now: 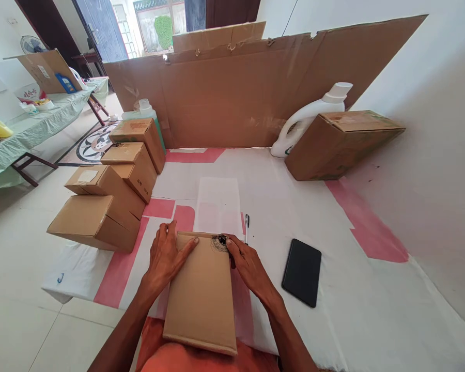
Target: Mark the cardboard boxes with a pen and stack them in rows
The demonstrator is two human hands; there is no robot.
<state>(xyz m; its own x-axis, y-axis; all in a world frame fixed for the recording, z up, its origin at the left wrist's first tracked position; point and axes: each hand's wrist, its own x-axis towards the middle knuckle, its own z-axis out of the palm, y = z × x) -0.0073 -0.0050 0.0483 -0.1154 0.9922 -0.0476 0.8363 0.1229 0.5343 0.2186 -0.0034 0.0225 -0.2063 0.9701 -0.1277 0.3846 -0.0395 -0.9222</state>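
A flat brown cardboard box [201, 294] lies in front of me, its near end against my orange clothing. My left hand [166, 253] grips its far left edge, thumb on top and fingers down the side. At the far right corner, my right hand [248, 261] is closed in a pinch at a small black thing [222, 239], whose kind I cannot make out. Fine black looping lines surround it on the cardboard; whether they are thread or ink is unclear. Something dark also shows under the right fingers.
Beyond the box lie a white sheet [218, 204] and a pen [247, 225]. A black tablet-like slab [301, 272] rests to the right. Several cardboard boxes [96, 217] line the left edge. A white jug [306, 116] and carton [341, 150] stand before a cardboard panel [225, 98].
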